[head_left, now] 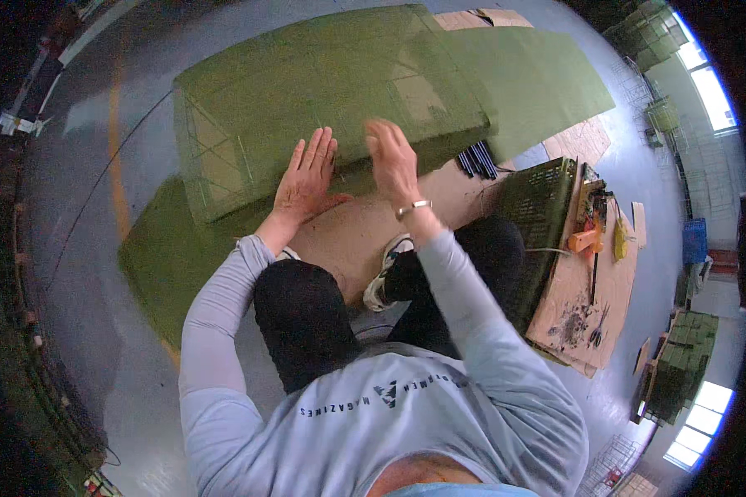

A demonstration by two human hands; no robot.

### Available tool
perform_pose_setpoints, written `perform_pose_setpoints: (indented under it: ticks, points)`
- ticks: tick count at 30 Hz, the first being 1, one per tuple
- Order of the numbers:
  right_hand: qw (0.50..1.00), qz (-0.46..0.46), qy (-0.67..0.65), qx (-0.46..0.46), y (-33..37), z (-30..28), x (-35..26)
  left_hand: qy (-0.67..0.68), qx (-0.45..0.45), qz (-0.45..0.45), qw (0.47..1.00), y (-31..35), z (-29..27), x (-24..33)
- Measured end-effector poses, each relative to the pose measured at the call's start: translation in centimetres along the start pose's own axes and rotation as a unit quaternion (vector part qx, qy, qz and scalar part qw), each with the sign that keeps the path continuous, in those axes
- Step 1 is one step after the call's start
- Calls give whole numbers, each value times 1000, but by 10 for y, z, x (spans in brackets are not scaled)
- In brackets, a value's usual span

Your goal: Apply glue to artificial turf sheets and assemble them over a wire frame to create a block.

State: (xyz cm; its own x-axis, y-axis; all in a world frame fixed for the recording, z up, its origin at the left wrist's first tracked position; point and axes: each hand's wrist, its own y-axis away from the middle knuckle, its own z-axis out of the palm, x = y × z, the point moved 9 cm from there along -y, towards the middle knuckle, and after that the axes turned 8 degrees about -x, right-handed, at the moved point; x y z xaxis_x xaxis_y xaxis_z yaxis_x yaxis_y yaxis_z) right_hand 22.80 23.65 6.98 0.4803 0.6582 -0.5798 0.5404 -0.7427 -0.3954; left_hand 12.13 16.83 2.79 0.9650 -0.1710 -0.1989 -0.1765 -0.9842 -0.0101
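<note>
Both hands lie flat and open, grasping nothing: the left hand [307, 178] and right hand [394, 161] press the near edge of the green fabric-wrapped wire frame [323, 99] at upper centre. Its loose green cloth [547, 79] could wrinkle or slip if pressed unevenly; scissors [597, 327] lie lower right on a cardboard sheet [576, 290]

Dark green crate [540, 222] right; scissors [598, 329] on cardboard [574, 291]; black tubes [477, 159].
</note>
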Motion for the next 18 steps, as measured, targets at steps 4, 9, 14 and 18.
perform_pose_setpoints:
  ticks: [4, 9, 14, 18]
  points:
    - [947, -214, 175, -161, -12, 52, -11, -8, 28, -15, 999, -2, 1, -1]
    - [931, -240, 201, -187, -3, 67, -8, 7, 17, -12, 1000, 4, 8, -1]
    - [929, -232, 246, -152, -2, 68, -11, -3, 52, -17, 999, 6, 14, 1]
    - [938, -203, 266, -89, 6, 67, -1, -33, 66, -19, 997, 1, 16, 3]
